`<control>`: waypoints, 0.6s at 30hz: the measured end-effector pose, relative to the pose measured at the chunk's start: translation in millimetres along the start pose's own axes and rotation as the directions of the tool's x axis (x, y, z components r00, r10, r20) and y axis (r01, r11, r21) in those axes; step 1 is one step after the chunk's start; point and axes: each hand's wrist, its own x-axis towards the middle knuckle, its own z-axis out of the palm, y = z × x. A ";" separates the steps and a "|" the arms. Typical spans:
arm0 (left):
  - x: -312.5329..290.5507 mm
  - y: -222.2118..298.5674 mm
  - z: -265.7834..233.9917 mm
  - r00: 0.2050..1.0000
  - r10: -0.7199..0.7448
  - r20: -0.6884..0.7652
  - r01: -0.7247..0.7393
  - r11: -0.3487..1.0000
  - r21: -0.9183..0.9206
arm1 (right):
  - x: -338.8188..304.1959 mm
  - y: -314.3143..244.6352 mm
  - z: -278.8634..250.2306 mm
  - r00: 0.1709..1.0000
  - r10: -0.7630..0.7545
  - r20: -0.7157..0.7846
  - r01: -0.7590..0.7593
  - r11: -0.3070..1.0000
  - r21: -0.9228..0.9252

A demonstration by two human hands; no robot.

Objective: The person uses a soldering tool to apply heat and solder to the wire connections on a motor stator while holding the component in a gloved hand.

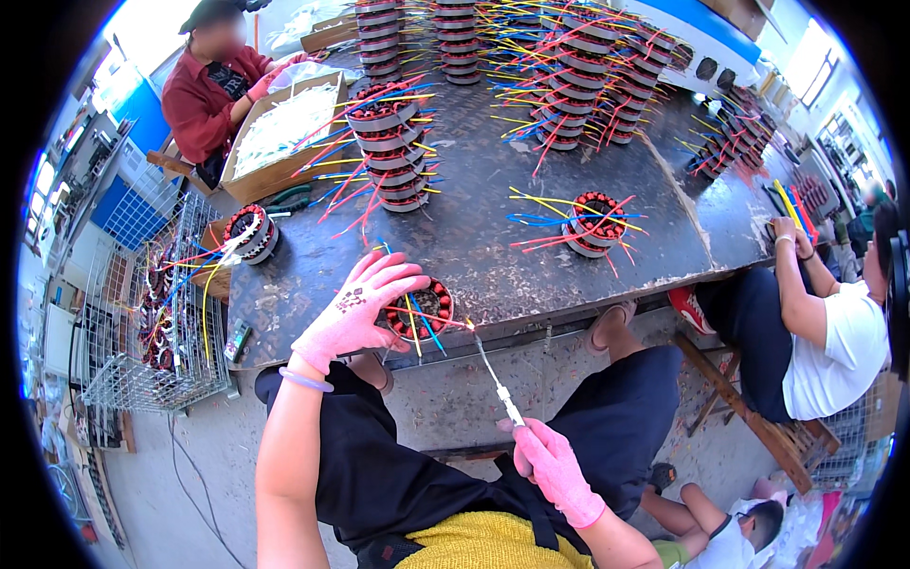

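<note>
My left hand (pixel 365 308), in a pink glove, grips a ring-shaped motor stator (pixel 438 302) at the table's front edge. The stator has red windings, and red, yellow and blue lead wires come off it. My right hand (pixel 555 465), also gloved in pink, is closed around a slim white-handled tool (pixel 509 403) with a thin silver shaft. A small orange-yellow glow shows at the tool's tip, where it meets the end of a red lead; whether it is a flame I cannot tell.
Stacked stators (pixel 393 156) stand across the dark table (pixel 474 218). Single stators lie to the right (pixel 594 226) and left (pixel 251 235). A cardboard box (pixel 284 123) holds white pieces. A wire basket (pixel 142 370) stands left. Co-workers sit at left (pixel 213 85) and right (pixel 825 322).
</note>
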 end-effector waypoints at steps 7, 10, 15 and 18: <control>0.8 1.9 -0.9 1.000 0.006 0.001 -0.006 1.000 0.000 | 2.4 5.8 -1.8 1.000 -0.023 -0.004 0.023 0.999 -0.044; 0.3 0.8 -0.4 1.000 0.002 -0.001 -0.002 1.000 0.006 | 2.2 5.6 -0.8 1.000 0.003 -0.010 -0.003 1.000 -0.021; 1.1 2.8 -0.9 1.000 -0.002 -0.013 0.002 1.000 0.010 | 0.7 5.0 -1.0 1.000 -0.007 -0.017 0.007 1.000 -0.017; 2.2 4.2 -1.7 1.000 -0.003 -0.012 0.003 1.000 0.006 | 0.3 8.1 -2.8 0.999 -0.028 -0.018 0.028 0.999 -0.016</control>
